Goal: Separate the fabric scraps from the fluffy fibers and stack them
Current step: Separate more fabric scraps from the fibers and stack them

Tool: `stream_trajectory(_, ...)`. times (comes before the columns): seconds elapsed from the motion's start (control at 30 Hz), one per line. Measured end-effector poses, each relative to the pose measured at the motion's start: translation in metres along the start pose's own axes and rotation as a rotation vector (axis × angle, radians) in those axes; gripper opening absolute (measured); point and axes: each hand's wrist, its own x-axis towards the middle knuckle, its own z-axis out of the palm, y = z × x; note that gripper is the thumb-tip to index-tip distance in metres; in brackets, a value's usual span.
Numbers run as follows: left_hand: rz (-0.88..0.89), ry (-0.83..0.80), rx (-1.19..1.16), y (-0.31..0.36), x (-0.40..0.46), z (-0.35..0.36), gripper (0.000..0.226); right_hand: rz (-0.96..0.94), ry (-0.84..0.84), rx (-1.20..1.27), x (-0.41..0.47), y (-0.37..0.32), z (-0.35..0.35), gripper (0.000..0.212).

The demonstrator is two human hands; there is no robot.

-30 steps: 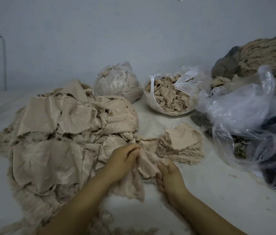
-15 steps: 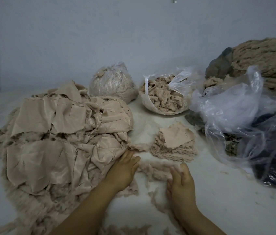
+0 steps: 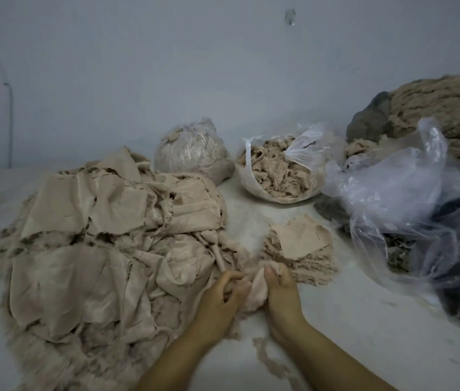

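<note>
A big heap of beige fabric scraps mixed with fluffy fibers [image 3: 104,249] covers the left of the white surface. A small neat stack of scraps [image 3: 299,246] lies right of it. Just in front of that stack, my left hand [image 3: 223,300] and my right hand [image 3: 281,294] are close together, both gripping one beige fabric scrap [image 3: 257,289] that bunches between them. My fingers are curled into the cloth. Loose fiber strands [image 3: 271,359] trail on the surface below my wrists.
An open plastic bag of fluffy fibers [image 3: 276,173] and a tied bag [image 3: 192,150] stand at the back. Crumpled clear plastic bags [image 3: 409,198] over dark material fill the right side, with a large fiber bundle [image 3: 443,108] behind. A wall closes the back.
My hands lay flat and apart on the fibers half a second ago; now they have come together and taken hold of a fabric scrap, lifting it slightly.
</note>
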Motion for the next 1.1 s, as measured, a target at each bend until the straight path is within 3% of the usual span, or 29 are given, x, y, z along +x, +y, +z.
stream_trajectory(0.07,0.028,0.041,0.141,-0.008,0.002,-0.003,0.012,0.073,-0.019,0.227,0.001,-0.001,-0.001,0.016)
stream_trajectory(0.17,0.079,0.098,0.409,-0.019,0.008,-0.005,0.035,0.109,-0.069,0.233,0.010,0.000,-0.017,0.015)
stream_trajectory(0.23,0.042,0.155,0.303,-0.017,0.011,-0.010,0.041,0.087,-0.092,0.255,0.014,-0.003,-0.023,0.016)
stream_trajectory(0.33,-0.032,0.058,-0.047,-0.011,0.006,-0.014,0.015,0.114,-0.185,0.254,0.013,-0.003,-0.021,0.019)
stream_trajectory(0.4,-0.095,-0.058,-0.191,-0.012,0.002,-0.008,0.045,0.163,-0.272,0.256,0.010,-0.001,-0.016,0.022)
stream_trajectory(0.43,-0.112,-0.068,-0.264,-0.012,0.001,-0.005,0.046,0.199,-0.327,0.285,0.008,0.001,-0.014,0.025)
stream_trajectory(0.47,-0.112,-0.050,-0.324,-0.011,0.002,-0.003,0.033,0.230,-0.372,0.322,0.006,0.002,-0.011,0.027)
stream_trajectory(0.53,-0.088,0.072,-0.360,-0.002,0.002,-0.006,0.011,0.241,-0.391,0.341,0.007,0.003,-0.009,0.029)
stream_trajectory(0.63,-0.073,0.170,-0.386,0.001,0.004,-0.012,0.016,0.243,-0.387,0.289,0.008,0.001,-0.009,0.039)
stream_trajectory(0.73,-0.034,0.116,-0.310,0.005,-0.001,-0.009,0.023,0.203,-0.495,0.112,0.002,-0.002,-0.007,0.044)
stream_trajectory(0.83,-0.105,0.246,-0.435,0.007,0.002,-0.007,0.025,0.206,-0.453,0.031,-0.002,0.001,-0.005,0.020)
stream_trajectory(0.9,-0.159,0.324,-0.517,0.004,0.006,-0.011,0.025,0.238,-0.443,0.033,-0.001,0.002,-0.006,0.016)
stream_trajectory(1.03,-0.176,0.327,-0.618,0.002,0.006,-0.014,0.031,0.190,-0.519,0.054,-0.005,0.000,-0.006,0.017)
stream_trajectory(1.1,-0.183,0.254,-0.637,0.002,0.006,-0.016,0.031,0.102,-0.507,-0.009,-0.007,0.001,-0.006,0.018)
